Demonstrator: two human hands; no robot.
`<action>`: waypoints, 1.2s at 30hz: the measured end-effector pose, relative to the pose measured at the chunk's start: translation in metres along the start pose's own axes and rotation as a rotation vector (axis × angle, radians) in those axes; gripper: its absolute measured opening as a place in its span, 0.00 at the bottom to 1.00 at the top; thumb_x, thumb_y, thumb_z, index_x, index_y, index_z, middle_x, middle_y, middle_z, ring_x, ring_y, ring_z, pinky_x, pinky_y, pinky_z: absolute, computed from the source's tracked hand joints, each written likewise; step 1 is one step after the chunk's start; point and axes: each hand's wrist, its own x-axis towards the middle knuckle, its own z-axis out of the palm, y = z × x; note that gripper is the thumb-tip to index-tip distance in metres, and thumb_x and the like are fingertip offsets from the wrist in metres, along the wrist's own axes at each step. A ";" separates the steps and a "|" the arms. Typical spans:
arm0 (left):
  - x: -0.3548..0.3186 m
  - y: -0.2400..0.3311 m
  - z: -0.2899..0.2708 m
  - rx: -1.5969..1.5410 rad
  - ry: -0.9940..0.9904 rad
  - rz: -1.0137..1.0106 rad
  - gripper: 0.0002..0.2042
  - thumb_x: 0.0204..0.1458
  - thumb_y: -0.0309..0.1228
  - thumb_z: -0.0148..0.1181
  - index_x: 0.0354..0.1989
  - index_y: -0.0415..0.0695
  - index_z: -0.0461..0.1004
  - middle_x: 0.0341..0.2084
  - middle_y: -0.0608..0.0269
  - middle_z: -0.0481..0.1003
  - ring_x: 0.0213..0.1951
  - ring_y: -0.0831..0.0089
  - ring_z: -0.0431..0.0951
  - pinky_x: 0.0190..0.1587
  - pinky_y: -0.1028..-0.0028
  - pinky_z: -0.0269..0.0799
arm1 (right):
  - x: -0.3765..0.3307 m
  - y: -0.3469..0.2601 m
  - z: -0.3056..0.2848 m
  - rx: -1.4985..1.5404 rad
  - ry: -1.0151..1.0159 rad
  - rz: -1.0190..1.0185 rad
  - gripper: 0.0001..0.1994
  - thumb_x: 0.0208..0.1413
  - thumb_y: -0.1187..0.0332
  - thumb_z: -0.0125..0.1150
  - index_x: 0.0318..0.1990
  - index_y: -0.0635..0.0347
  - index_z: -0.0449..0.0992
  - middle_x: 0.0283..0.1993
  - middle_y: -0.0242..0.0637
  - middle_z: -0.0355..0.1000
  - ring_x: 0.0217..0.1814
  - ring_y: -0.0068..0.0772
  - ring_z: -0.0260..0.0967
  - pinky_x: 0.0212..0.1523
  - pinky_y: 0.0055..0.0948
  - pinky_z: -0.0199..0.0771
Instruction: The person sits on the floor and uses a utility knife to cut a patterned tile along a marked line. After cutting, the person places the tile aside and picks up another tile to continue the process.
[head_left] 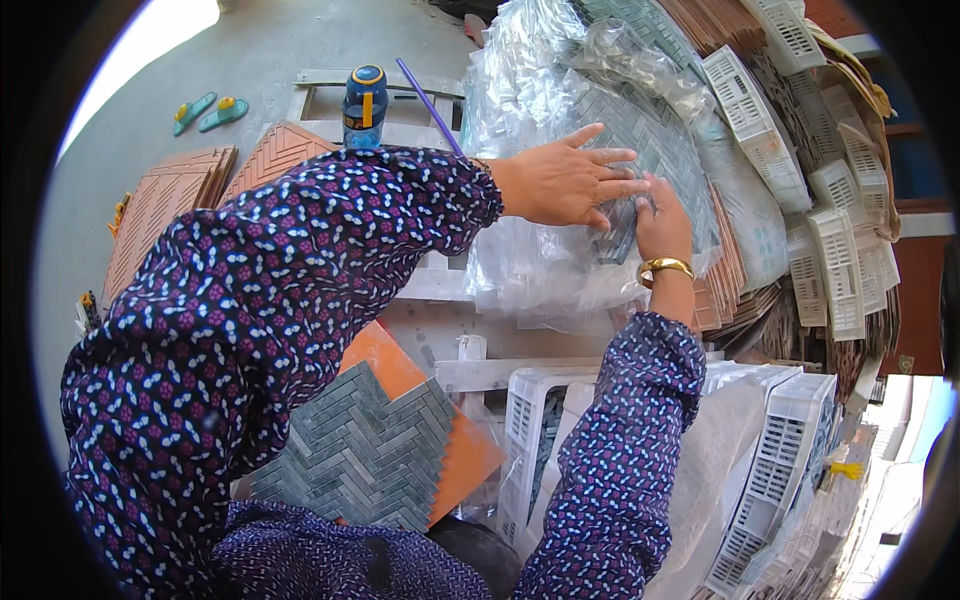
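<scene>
My left hand point(568, 182) reaches across to the right with its fingers spread, above a stack of grey herringbone mosaic tile sheets point(668, 150) wrapped partly in clear plastic film point(515, 200). Close beside its fingertips is my right hand point(664, 222), a gold bangle on the wrist. The right fingers are curled near the left fingers, and what they hold, if anything, is hidden. Below, near my lap, another grey herringbone tile sheet point(365, 455) lies on an orange-brown board point(470, 465).
A blue bottle point(365, 108) and a purple stick point(430, 105) are at the bench's far side. Orange-brown herringbone boards point(165, 215) lie left, near green slippers point(222, 114). White plastic crates point(770, 490) stand at lower right; more crates point(757, 128) pile up at far right.
</scene>
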 end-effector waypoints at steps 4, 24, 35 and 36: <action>0.002 0.006 0.008 0.019 -0.167 -0.196 0.32 0.50 0.57 0.35 0.57 0.47 0.55 0.57 0.63 0.55 0.60 0.69 0.51 0.59 0.53 0.39 | -0.045 -0.048 0.000 -0.009 0.135 0.206 0.19 0.54 0.60 0.43 0.52 0.55 0.64 0.55 0.49 0.58 0.59 0.48 0.53 0.56 0.50 0.47; 0.018 -0.010 0.011 -0.022 -0.161 -0.450 0.36 0.46 0.61 0.38 0.58 0.48 0.54 0.58 0.51 0.51 0.60 0.49 0.46 0.56 0.45 0.41 | -0.032 -0.052 -0.020 -0.366 -0.112 0.362 0.22 0.52 0.50 0.44 0.56 0.36 0.60 0.60 0.40 0.54 0.63 0.49 0.46 0.55 0.62 0.40; -0.073 -0.005 -0.057 -0.018 -0.148 -0.425 0.33 0.50 0.57 0.37 0.57 0.44 0.54 0.59 0.54 0.49 0.62 0.58 0.43 0.60 0.55 0.40 | -0.099 -0.086 -0.035 0.034 0.200 -0.122 0.20 0.51 0.63 0.51 0.51 0.59 0.64 0.49 0.48 0.63 0.52 0.47 0.59 0.52 0.44 0.55; -0.112 -0.002 -0.078 0.004 -0.194 -0.479 0.32 0.50 0.55 0.40 0.57 0.43 0.54 0.59 0.53 0.49 0.62 0.58 0.42 0.60 0.55 0.40 | -0.118 -0.102 -0.030 0.119 0.182 -0.198 0.18 0.50 0.66 0.52 0.49 0.60 0.65 0.47 0.48 0.65 0.50 0.48 0.61 0.51 0.40 0.58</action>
